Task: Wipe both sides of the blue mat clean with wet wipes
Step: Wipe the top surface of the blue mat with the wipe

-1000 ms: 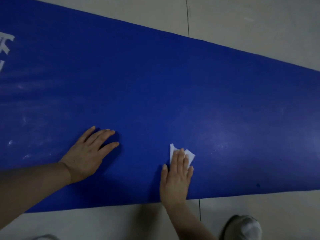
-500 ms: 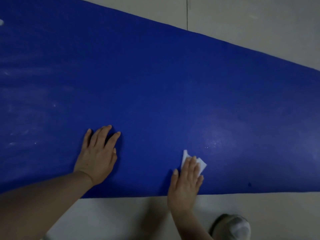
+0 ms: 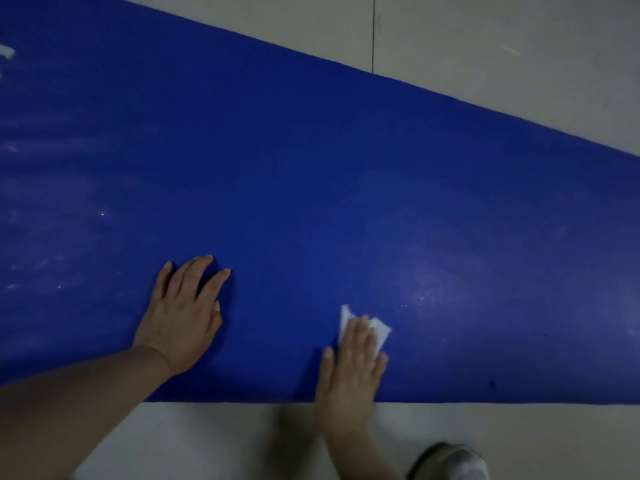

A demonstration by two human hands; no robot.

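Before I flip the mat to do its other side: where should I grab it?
Probably the near long edge of the mat. It lies straight on the floor just below both hands, so fingers can slide under it from your side. The left hand rests flat near it; the right hand presses the wipe, so set that aside first.

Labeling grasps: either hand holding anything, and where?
No grip. Right hand presses the wet wipe flat, fingers over its middle; left hand rests flat on the blue mat.

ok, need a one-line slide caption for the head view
Right hand presses a wet wipe flat on the blue mat; left hand braces it.
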